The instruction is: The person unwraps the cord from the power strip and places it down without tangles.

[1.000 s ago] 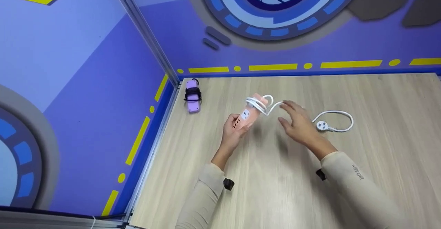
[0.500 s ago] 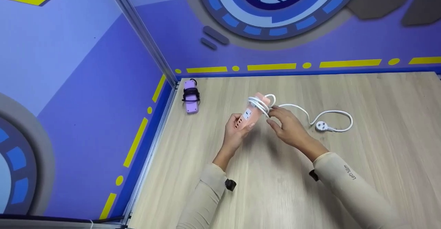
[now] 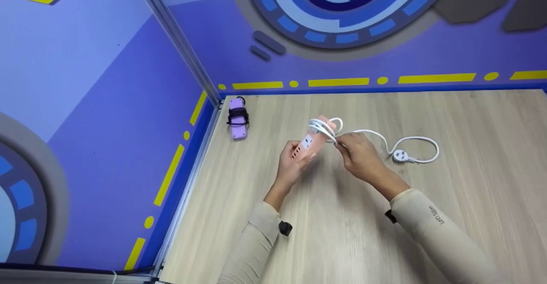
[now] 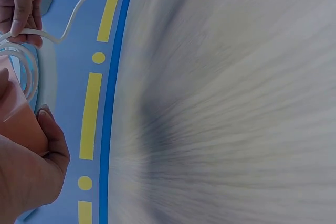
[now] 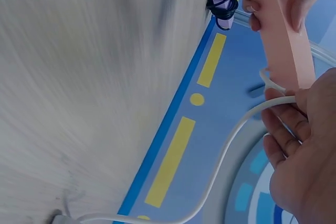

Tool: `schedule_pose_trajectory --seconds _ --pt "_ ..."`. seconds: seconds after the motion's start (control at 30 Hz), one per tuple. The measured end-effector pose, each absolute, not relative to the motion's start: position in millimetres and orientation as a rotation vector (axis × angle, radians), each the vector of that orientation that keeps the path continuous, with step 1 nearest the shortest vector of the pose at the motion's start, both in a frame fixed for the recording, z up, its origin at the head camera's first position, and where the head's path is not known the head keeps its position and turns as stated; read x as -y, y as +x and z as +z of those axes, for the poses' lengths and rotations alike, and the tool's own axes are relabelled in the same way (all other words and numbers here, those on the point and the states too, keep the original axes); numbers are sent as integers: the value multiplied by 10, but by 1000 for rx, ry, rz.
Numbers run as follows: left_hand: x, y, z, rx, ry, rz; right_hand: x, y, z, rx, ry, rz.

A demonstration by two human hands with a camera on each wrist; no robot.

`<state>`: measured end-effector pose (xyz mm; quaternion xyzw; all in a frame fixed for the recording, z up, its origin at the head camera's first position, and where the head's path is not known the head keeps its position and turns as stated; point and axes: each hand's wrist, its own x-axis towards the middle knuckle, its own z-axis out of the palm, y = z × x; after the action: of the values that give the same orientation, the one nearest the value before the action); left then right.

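A pink power strip (image 3: 315,143) is held above the table, tilted, with several turns of its white cord (image 3: 321,126) wound round its upper part. My left hand (image 3: 291,164) grips the strip's lower end, thumb on one side and fingers on the other. Close to the wound turns, my right hand (image 3: 361,155) pinches the cord between thumb and fingers, as the right wrist view shows. From there the loose cord runs right across the table to a white three-pin plug (image 3: 400,155), where it bends into a loop. The strip's back (image 5: 286,35) faces the right wrist camera.
A purple power strip (image 3: 238,119) wrapped in black cord lies in the table's back left corner. Blue and purple panels (image 3: 265,68) with yellow marks stand along the back and left edges of the wooden table (image 3: 478,207).
My right hand has come left along the cord to the strip and now pinches the cord beside the wound turns. The left hand keeps its grip, almost still.
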<state>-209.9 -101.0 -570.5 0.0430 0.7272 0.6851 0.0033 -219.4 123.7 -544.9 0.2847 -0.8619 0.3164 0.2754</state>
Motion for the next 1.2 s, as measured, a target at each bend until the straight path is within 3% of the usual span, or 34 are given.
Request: schedule_pose_trajectory --seconds 1.2 --pt "1093 -2035 -5786 -2360 194 2072 -1304 -2266 -5278 2248 469 818"
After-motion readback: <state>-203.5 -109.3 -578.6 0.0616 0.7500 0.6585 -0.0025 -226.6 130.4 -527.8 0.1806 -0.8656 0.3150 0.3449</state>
